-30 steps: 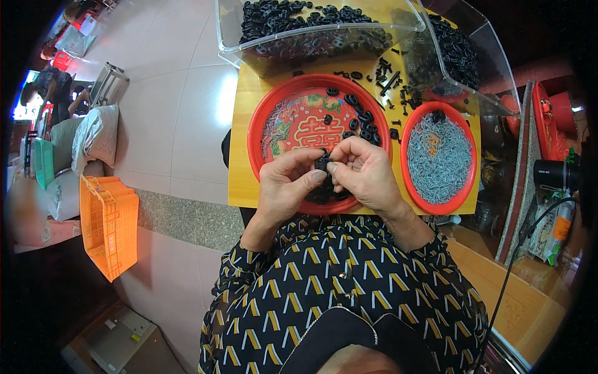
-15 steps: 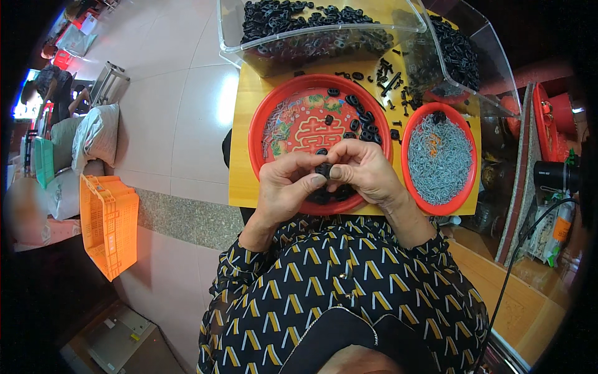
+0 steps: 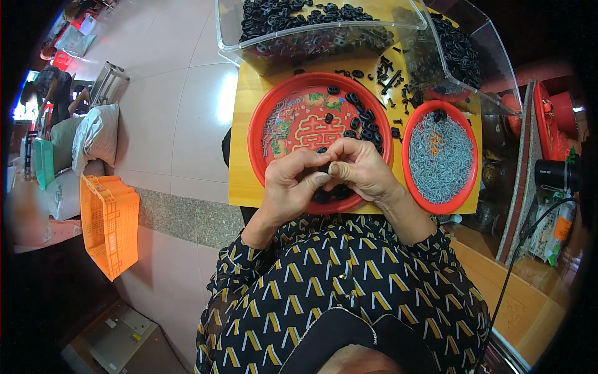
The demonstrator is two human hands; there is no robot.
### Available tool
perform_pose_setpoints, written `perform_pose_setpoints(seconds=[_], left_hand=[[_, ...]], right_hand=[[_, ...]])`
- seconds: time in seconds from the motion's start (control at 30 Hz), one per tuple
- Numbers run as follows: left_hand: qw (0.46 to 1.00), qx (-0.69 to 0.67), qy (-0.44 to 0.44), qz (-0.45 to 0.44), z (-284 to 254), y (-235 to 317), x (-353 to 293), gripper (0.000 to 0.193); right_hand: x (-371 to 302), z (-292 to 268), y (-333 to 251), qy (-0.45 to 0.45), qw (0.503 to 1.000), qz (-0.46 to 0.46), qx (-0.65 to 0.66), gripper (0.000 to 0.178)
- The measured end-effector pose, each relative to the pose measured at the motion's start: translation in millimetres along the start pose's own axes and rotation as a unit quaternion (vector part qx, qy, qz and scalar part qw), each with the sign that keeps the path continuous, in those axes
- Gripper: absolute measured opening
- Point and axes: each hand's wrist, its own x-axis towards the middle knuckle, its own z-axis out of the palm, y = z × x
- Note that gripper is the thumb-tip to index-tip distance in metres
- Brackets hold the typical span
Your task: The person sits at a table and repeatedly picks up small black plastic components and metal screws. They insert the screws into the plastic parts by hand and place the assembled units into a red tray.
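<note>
Black part (image 3: 324, 167), mostly hidden, sits pinched between the fingertips of my left hand (image 3: 290, 181) and right hand (image 3: 366, 173), above the red tray (image 3: 255, 137); I see loose black pieces (image 3: 367, 126) lying in it; rightward, a red oval dish (image 3: 438, 209) holds silvery hardware (image 3: 443, 165); beyond, clear bins (image 3: 229, 42) stand on the yellow table (image 3: 242, 182).

"What do we see changed?"

"The bare left hand (image 3: 288, 181) sits a little closer to the bare right hand (image 3: 363, 173)."

"And we now see less of the small, rounded, black plastic piece (image 3: 324, 167) between them."
</note>
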Motion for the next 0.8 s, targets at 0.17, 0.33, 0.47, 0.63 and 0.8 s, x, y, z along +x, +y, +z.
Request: perform_pose_setpoints(seconds=[0.17,0.33,0.47,0.63,0.8], left_hand=[[0.99,-0.134,0.044,-0.005,4.2,-9.4,-1.5,0.025],[0.981,-0.189,0.041,-0.018,1.7,-11.0,-2.4,0.03],[0.981,-0.187,0.042,-0.015,-2.3,-10.5,-3.7,0.03],[0.982,-0.178,0.045,-0.038,0.5,-12.6,-5.2,0.029],[0.984,-0.164,0.017,-0.068,1.9,-10.6,-9.0,0.029]], right_hand=[[1.8,5.4,-4.9,0.009,1.0,-0.013,0.001,0.017],[1.5,4.0,-9.9,0.023,1.0,-0.013,-0.002,0.016],[-3.2,3.7,-14.2,0.073,0.997,0.008,-0.007,0.017],[-8.0,11.6,-10.3,0.052,0.996,-0.003,-0.076,0.016],[-11.3,19.3,-13.8,0.07,0.987,0.017,-0.146,0.012]])
